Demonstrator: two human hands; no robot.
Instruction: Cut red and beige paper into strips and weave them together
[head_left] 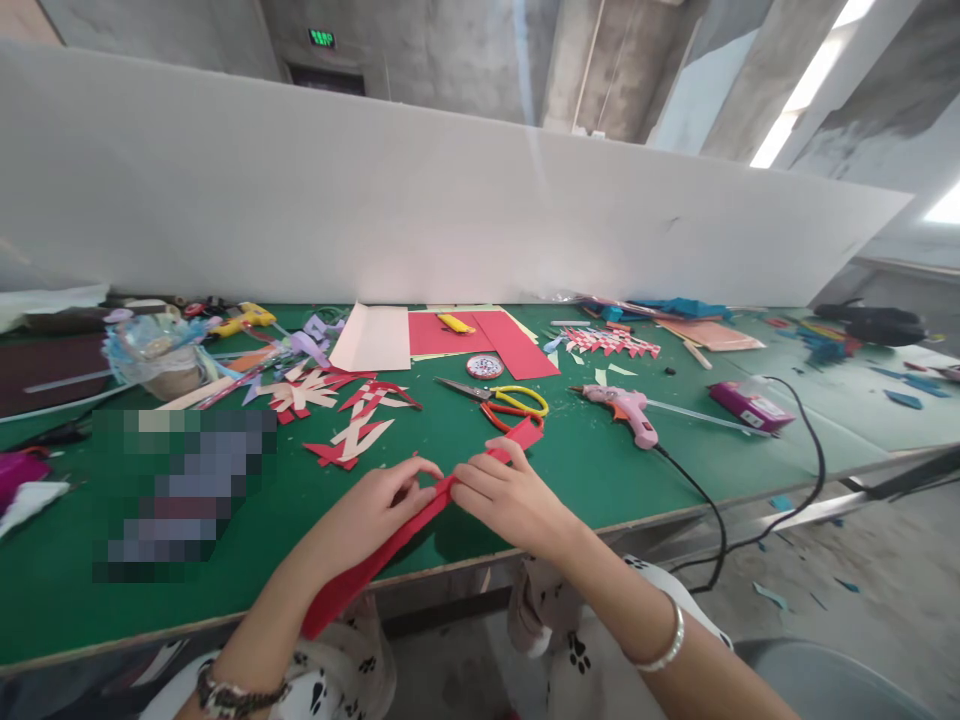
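A long folded strip of red paper [360,577] slants across the table's front edge, its lower end hanging over my lap. My left hand [382,505] pinches it near the middle. Right beside that, my right hand [502,490] grips the strip from above, and its far end pokes out past the fingers. Beyond the right hand lie scissors [517,402] with yellow and red handles, blades apart. Left of them are woven red and cream paper strips [360,420]. A pink glue gun [626,410] rests to the right.
Red sheets [517,345], a cream sheet [371,340], a yellow cutter [456,323] and a round tin [484,366] lie farther back. A purple box [750,405] and black cord [709,505] are right. A white partition [450,210] stands behind the green table [420,395].
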